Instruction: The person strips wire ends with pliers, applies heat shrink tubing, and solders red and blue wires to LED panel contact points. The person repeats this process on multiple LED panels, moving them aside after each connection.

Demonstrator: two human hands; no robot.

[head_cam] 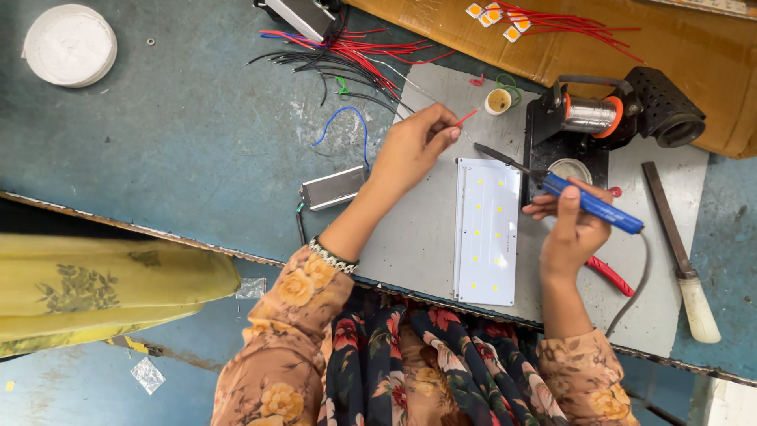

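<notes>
Your left hand (412, 148) pinches a red wire (466, 118) above the white LED panel (487, 230) at frame centre, while your right hand (573, 229) grips a blue soldering iron (591, 203). A small round flux tin (498, 101) holding brownish paste sits just above, beside the solder spool (590, 115) on its black stand.

Peach floral sleeves, dark floral scarf, beaded bracelet (333, 255) on left wrist.

LED panel (487, 230) on mat (418, 237) (solder stand (591, 118) behind)

Light: bright, even, soft shadows.
Glare: mild on the white panel (488, 229).
Focus: sharp; edges slightly bent.
</notes>
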